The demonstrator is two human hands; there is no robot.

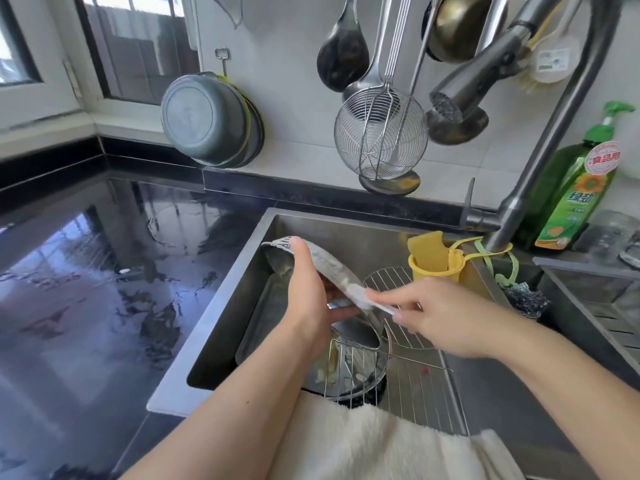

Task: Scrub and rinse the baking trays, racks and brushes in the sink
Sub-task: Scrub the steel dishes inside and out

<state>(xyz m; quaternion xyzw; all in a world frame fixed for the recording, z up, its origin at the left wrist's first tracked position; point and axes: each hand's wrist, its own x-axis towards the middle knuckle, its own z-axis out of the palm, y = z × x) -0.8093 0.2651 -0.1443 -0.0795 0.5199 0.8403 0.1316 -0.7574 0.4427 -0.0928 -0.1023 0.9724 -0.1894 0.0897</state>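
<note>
- while the left hand (308, 292) is gripping a tilted, perforated metal piece (329, 265) over the sink (221, 317), thumb along its top edge, the angle is probably letting water run off.
- the right hand (436, 317) is pinching a white brush (363, 297) against the piece's lower end, likely for scrubbing.
- a wire rack (391, 280) and a baking tray (266, 323) are lying below in the basin, seemingly awaiting their turn.

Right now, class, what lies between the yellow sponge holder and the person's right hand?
In the head view, the top arc of a round wire rack shows between the yellow sponge holder and the right hand, with sink wall behind.
</note>
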